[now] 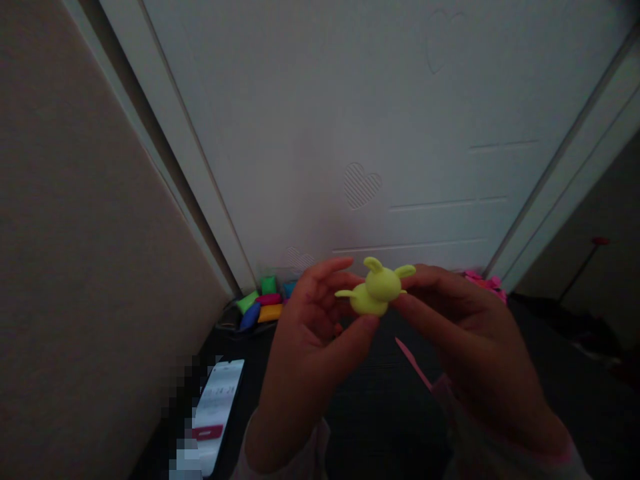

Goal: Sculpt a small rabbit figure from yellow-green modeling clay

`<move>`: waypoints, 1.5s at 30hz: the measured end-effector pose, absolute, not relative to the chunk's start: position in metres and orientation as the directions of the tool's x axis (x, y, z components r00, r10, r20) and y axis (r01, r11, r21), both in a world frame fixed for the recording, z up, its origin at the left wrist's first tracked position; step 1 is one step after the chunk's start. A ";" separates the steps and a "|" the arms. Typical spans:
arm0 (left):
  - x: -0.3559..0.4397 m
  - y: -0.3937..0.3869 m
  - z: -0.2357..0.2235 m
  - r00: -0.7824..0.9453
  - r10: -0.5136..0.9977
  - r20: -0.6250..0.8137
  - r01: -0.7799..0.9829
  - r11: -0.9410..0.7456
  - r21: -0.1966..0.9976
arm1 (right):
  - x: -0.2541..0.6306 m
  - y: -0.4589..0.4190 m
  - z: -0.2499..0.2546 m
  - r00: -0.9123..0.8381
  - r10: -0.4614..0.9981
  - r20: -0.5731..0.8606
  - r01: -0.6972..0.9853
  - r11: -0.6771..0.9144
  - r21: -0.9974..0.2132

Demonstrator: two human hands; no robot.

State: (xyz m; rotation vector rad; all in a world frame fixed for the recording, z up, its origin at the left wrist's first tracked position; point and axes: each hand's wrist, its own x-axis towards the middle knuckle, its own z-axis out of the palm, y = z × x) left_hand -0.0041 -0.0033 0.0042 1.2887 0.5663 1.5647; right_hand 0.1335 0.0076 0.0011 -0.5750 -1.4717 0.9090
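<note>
A small yellow clay figure (383, 285) with a round head, two ears, a rounded body and thin arms is held up between my hands. My left hand (317, 347) supports its body from below and the left, thumb against the underside and fingers curled behind. From the right, my right hand (465, 333) pinches the figure's side near its arm between thumb and fingers. Beneath my hands, a pink modelling knife (413, 363) lies on the dark table (380, 413). A bit of something orange shows by my left palm, too small to name.
Several coloured clay packs (270, 312) sit in a dark tray at the back left. A lit phone (219, 407) lies at the left edge. Pink pieces (485, 283) are at the back right. A white door (325, 133) stands directly behind the table, with a wall (75, 267) on the left.
</note>
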 end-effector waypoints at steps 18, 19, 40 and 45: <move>-0.006 -0.002 0.005 0.056 0.900 0.431 -0.371 -0.382 0.846 | 0.137 0.008 0.004 -0.140 0.833 0.535 -0.180 0.510 -0.841; -0.005 -0.003 0.005 0.055 0.901 0.430 -0.368 -0.382 0.848 | 0.137 0.008 0.005 -0.136 0.837 0.531 -0.181 0.506 -0.844; -0.004 0.000 0.003 0.024 0.922 0.386 -0.416 -0.342 0.843 | 0.138 0.009 0.002 -0.057 0.863 0.501 -0.236 0.476 -0.847; -0.001 0.001 0.003 0.037 0.936 0.349 -0.483 -0.289 0.827 | 0.137 0.009 0.002 -0.057 0.867 0.496 -0.247 0.469 -0.848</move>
